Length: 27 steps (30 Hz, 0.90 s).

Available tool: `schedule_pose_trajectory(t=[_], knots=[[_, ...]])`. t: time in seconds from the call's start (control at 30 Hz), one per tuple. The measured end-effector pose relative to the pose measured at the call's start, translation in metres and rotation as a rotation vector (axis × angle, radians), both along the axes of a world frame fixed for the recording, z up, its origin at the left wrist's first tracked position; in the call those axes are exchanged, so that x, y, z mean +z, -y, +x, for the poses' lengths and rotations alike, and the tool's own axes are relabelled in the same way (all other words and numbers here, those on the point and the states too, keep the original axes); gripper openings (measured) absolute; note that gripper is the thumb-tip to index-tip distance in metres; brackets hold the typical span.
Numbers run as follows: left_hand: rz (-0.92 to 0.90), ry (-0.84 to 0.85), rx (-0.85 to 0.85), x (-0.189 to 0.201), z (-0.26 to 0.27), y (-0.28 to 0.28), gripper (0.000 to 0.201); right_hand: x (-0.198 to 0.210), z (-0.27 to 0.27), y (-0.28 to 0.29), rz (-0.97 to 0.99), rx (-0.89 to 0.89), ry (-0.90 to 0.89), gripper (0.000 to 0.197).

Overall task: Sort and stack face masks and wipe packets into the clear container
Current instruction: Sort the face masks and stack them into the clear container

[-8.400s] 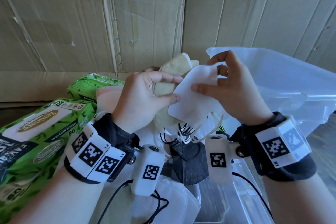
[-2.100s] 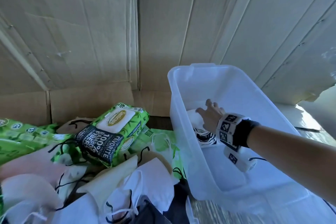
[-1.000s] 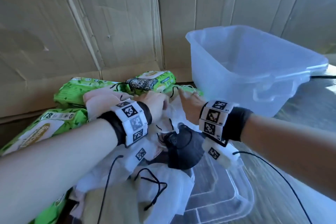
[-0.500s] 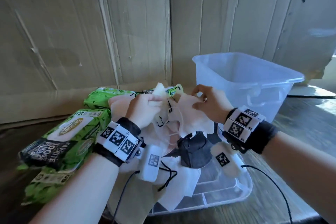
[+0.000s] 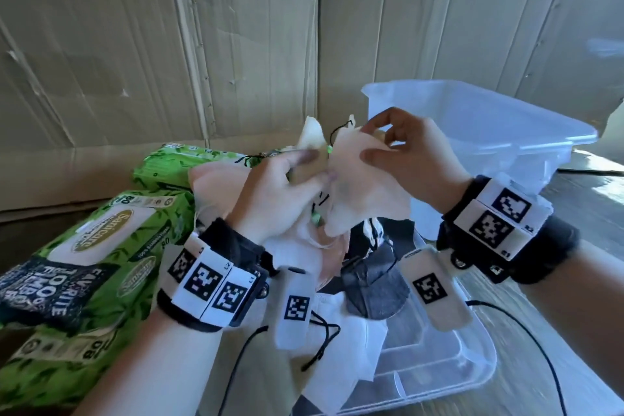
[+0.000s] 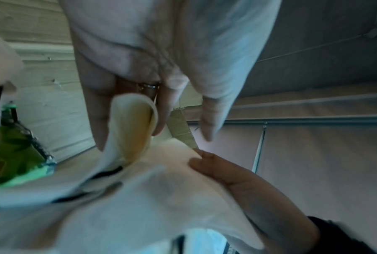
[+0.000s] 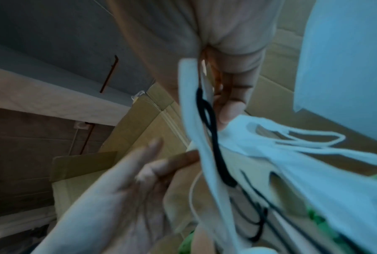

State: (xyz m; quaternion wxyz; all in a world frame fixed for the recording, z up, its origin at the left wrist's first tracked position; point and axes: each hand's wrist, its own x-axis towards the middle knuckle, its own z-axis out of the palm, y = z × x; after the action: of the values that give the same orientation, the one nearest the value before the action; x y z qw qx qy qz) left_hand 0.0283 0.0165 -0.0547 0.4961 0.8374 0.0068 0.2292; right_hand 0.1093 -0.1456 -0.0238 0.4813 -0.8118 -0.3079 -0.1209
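At frame centre, your left hand (image 5: 270, 192) and right hand (image 5: 410, 159) have fingers clamped on tangled pale fabric face masks (image 5: 358, 186). Separate one, then carry it right into the clear plastic container (image 5: 506, 132).

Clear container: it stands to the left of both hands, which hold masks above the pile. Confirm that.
Wrong side. In the head view the clear container stands to the right; the left hand and right hand do hold masks above the pile.

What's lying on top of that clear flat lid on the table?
On the clear lid lie white face masks with black loops and a dark grey mask. What they cover underneath stays hidden.
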Motion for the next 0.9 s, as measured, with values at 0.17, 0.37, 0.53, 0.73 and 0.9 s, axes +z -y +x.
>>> schedule_pose_trajectory(t=[0.17,0.37,0.53,0.73,0.9], knots=[[-0.229,0.025,-0.244,0.007,-0.01,0.006,0.045,-0.007,-0.023,-0.027,0.108,0.235,-0.099,0.012],[-0.312,0.021,-0.173,0.004,-0.006,-0.006,0.033,-0.012,-0.023,-0.027,0.117,0.381,-0.121,0.042],[-0.289,-0.007,-0.157,0.008,-0.01,-0.008,0.024,-0.011,-0.022,-0.023,0.026,0.242,0.0,0.058],[-0.241,0.186,-0.28,0.009,-0.014,-0.004,0.07,0.001,-0.029,-0.014,-0.176,0.06,0.231,0.054],[-0.162,0.167,-0.243,0.011,-0.014,-0.003,0.046,0.004,-0.029,-0.009,-0.263,0.009,0.317,0.052]])
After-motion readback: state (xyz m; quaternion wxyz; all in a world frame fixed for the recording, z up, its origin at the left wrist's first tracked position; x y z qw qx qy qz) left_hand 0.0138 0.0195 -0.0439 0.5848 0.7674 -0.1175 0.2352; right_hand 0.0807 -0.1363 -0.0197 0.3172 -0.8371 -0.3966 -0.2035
